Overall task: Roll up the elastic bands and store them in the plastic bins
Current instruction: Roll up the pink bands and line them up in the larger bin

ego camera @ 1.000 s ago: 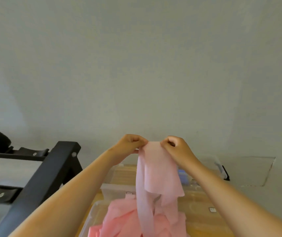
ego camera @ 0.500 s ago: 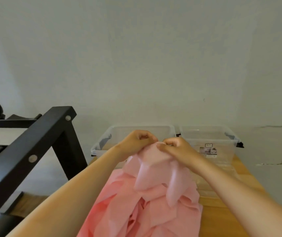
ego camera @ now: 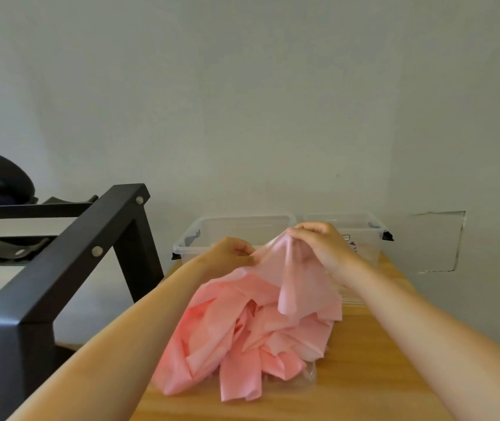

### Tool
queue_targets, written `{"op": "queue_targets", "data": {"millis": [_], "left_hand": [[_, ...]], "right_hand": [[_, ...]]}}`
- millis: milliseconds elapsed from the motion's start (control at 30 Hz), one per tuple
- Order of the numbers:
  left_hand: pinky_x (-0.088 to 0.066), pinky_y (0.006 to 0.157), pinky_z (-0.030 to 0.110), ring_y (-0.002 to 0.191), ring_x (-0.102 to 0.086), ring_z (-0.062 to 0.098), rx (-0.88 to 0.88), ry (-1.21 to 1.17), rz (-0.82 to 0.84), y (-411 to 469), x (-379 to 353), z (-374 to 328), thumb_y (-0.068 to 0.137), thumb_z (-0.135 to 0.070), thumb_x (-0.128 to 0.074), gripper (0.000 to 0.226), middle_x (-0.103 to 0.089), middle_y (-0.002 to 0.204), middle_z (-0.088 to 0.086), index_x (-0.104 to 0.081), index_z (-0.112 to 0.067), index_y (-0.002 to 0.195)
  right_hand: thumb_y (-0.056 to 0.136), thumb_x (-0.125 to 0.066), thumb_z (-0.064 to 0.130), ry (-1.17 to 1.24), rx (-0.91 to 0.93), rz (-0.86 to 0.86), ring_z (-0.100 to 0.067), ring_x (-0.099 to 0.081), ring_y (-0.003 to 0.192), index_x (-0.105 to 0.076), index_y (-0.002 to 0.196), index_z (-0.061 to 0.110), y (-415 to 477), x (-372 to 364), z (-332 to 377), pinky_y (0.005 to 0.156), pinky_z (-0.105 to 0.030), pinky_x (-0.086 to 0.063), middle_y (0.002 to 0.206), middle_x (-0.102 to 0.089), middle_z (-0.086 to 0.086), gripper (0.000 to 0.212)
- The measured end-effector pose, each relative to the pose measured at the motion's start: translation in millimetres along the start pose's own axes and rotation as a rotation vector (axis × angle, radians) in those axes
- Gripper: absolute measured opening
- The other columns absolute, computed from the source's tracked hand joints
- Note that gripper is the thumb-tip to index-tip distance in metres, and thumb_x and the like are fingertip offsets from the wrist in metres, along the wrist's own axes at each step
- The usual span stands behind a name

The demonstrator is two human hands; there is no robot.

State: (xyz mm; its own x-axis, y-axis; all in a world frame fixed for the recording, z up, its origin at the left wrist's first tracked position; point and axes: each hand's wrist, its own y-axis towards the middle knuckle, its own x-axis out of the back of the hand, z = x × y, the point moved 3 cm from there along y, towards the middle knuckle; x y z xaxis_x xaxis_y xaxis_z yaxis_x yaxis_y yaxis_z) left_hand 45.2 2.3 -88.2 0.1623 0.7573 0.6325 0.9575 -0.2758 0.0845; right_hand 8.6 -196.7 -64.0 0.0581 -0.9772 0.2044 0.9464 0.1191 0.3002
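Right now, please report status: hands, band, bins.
Left hand, right hand pinch pink band top, lifted. Rest heaped on table, unrolled. Behind heap, clear bins; path open.

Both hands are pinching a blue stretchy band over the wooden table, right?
Not quite. The band is pink, not blue. The head view shows the left hand and the right hand pinching it over the wooden table.

We see through one wide-angle head camera facing forward and slightly down, close behind our left hand (ego camera: 231,253) and right hand (ego camera: 323,244), over the table (ego camera: 379,378) toward the wall (ego camera: 242,101).
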Motion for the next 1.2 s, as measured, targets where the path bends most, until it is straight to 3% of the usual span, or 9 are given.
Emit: {"op": "queue_targets", "data": {"millis": [200,333,467,533,600,800,1000,1100,1200], "left_hand": [[-0.049,0.089,0.036,0.082,-0.058,0.016,-0.033,0.056,-0.079,-19.8,4.4,5.1,0.092,-0.011,-0.064,0.01,-0.065,0.086,0.003,-0.066,-0.012,0.082],[-0.044,0.071,0.019,0.08,-0.054,0.012,-0.074,-0.04,-0.127,-21.0,9.8,-2.1,0.098,-0.014,-0.055,0.015,-0.063,0.086,0.001,-0.067,-0.012,0.089],[-0.052,0.08,0.027,0.085,-0.056,0.014,-0.11,-0.167,-0.157,-10.0,9.0,2.2,0.099,-0.011,-0.05,0.019,-0.061,0.088,0.004,-0.065,-0.013,0.087],[-0.055,0.077,0.025,0.083,-0.059,0.014,-0.107,-0.224,-0.152,-1.1,4.1,14.2,0.099,-0.01,-0.051,0.02,-0.062,0.083,0.003,-0.065,-0.012,0.085],[-0.055,0.073,0.022,0.08,-0.062,0.013,-0.105,-0.242,-0.143,13.0,0.5,26.5,0.098,-0.01,-0.053,0.019,-0.063,0.077,0.0,-0.065,-0.011,0.084],[-0.058,0.072,0.024,0.073,-0.06,0.016,0.005,-0.287,-0.128,60.8,0.5,35.5,0.095,-0.001,-0.054,0.015,-0.061,0.077,0.007,-0.064,-0.01,0.089],[-0.046,0.054,0.016,0.059,-0.053,0.008,0.019,-0.196,-0.008,72.3,-4.1,4.2,0.096,-0.006,-0.056,0.016,-0.059,0.069,0.003,-0.066,-0.012,0.084],[-0.047,0.062,0.018,0.068,-0.059,0.013,-0.012,-0.166,0.032,67.1,-7.5,-5.6,0.095,-0.008,-0.057,0.014,-0.066,0.076,0.005,-0.069,-0.011,0.089],[-0.042,0.058,0.017,0.066,-0.055,0.012,-0.057,-0.211,0.043,52.0,-8.0,-6.7,0.094,-0.012,-0.061,0.006,-0.064,0.076,0.005,-0.067,-0.011,0.094]], "right_hand": [[0.091,-0.063,0.027,-0.029,-0.022,-0.097,-0.014,-0.044,0.06,-0.058,0.067,0.016,-21.5,8.0,14.5,0.056,-0.025,-0.033,0.063,-0.046,-0.002,0.027],[0.091,-0.062,0.03,-0.122,-0.053,-0.159,-0.015,-0.038,0.059,-0.047,0.059,0.019,-16.9,15.0,8.0,0.057,-0.029,-0.026,0.059,-0.038,0.001,0.037],[0.09,-0.061,0.028,-0.227,-0.078,-0.177,-0.014,-0.043,0.057,-0.054,0.058,0.014,-4.8,15.9,-22.1,0.055,-0.026,-0.032,0.054,-0.049,0.0,0.035],[0.089,-0.062,0.025,-0.235,-0.091,-0.17,-0.011,-0.038,0.052,-0.052,0.058,0.013,1.7,11.0,-45.1,0.047,-0.021,-0.027,0.048,-0.042,0.004,0.036],[0.089,-0.064,0.025,-0.228,-0.094,-0.139,-0.012,-0.033,0.054,-0.049,0.064,0.012,13.2,5.3,-66.1,0.049,-0.023,-0.022,0.055,-0.036,0.0,0.032],[0.083,-0.071,0.012,-0.063,-0.137,-0.068,-0.015,-0.043,0.063,-0.045,0.075,0.018,51.9,-0.2,-95.7,0.055,-0.025,-0.03,0.066,-0.047,0.001,0.028],[0.079,-0.078,0.018,0.055,-0.182,0.061,-0.011,-0.06,0.09,-0.055,0.113,0.022,61.9,-7.7,-78.7,0.073,-0.02,-0.044,0.101,-0.065,-0.004,0.042],[0.079,-0.079,0.02,-0.008,-0.139,0.079,-0.01,-0.061,0.077,-0.059,0.102,0.026,61.8,-18.2,-68.9,0.069,-0.025,-0.045,0.086,-0.066,-0.003,0.031],[0.083,-0.074,0.016,0.011,-0.087,0.011,-0.013,-0.06,0.065,-0.064,0.089,0.021,51.8,-23.4,-63.4,0.063,-0.026,-0.044,0.073,-0.065,-0.004,0.013]]}}
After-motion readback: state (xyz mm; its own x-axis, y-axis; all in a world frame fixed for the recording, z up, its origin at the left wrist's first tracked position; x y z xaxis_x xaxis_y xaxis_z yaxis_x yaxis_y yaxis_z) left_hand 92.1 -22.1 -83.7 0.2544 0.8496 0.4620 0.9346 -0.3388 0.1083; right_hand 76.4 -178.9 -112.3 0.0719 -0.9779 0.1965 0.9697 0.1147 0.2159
